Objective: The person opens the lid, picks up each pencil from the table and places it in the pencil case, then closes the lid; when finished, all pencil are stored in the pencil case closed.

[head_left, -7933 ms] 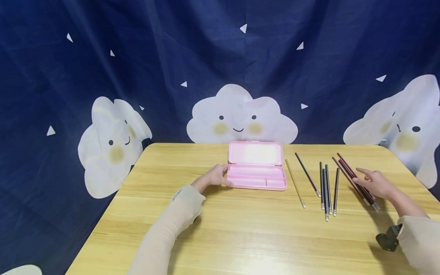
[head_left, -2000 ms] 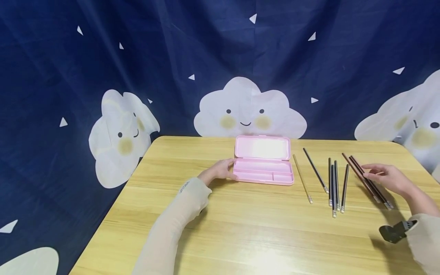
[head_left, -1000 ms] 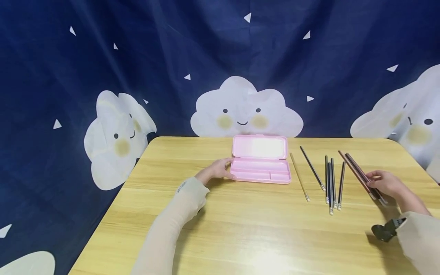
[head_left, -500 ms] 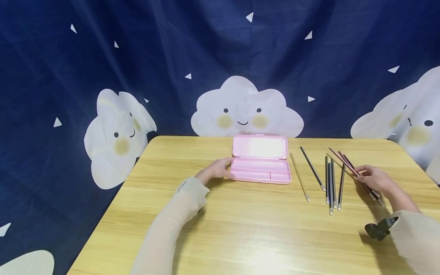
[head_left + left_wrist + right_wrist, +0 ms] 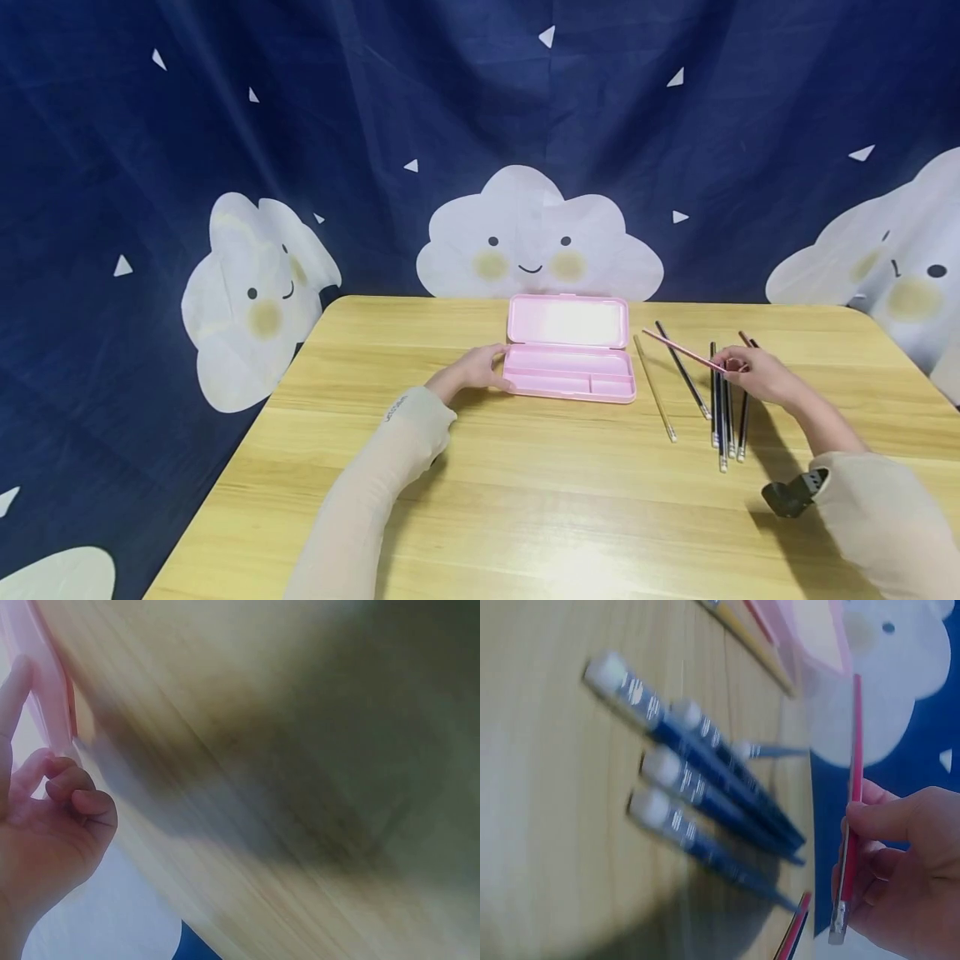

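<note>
A pink pencil case (image 5: 570,362) lies on the table with its lid up, its compartments bare. My left hand (image 5: 472,371) holds the case at its left end; in the left wrist view a straight finger (image 5: 15,694) touches the pink side while others curl. My right hand (image 5: 757,375) pinches a red pencil (image 5: 681,349) between thumb and fingers, above a cluster of dark pencils (image 5: 723,429). In the right wrist view the held red pencil (image 5: 857,739) has its eraser end below the thumb. Behind the right hand, a reddish pencil (image 5: 743,337) shows only its tip.
Right of the case lies a yellow pencil (image 5: 655,389), with a single dark pencil (image 5: 690,383) beside it. The wooden table (image 5: 525,500) backs onto a blue curtain (image 5: 360,100) with cloud faces. A black device (image 5: 791,496) sits at the right wrist.
My right hand has taken a red pencil from the group at the right and carried it left over the dark pencils. My left hand stays at the case.
</note>
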A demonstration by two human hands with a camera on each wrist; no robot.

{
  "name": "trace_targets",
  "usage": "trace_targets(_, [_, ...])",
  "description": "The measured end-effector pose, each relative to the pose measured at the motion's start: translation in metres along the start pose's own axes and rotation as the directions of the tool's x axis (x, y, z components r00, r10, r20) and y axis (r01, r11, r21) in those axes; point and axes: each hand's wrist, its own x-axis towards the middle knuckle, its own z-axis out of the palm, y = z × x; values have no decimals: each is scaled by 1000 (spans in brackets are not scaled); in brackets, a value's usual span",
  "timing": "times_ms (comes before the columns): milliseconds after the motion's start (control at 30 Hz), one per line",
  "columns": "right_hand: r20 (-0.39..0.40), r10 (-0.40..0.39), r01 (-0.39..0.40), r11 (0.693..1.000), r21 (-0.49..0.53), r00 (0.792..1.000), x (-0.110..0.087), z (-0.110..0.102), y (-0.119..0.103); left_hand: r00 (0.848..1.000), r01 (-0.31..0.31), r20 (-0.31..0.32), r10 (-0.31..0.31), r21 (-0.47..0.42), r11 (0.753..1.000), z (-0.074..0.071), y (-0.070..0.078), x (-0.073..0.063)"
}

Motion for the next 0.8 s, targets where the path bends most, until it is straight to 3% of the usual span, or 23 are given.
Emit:
trace_targets(100, [21,-47,48,999,-12,999,7,5,-10,1000,11,3,-11,-11,1000,0,0,0])
trace_targets(300, [55,-69,69,998,2,996,22,20,-27,1000,17,2,-17,-18,1000,0,1,-2])
trace_targets(600, [54,-189,190,982,-8,980,46,45,-52,1000,16,4,-16,-1,1000,-2,2,-2])
trace_targets(800, [22,-279,280,954,-107,960,57,62,-74,999,38,10,-38,10,999,0,3,-2])
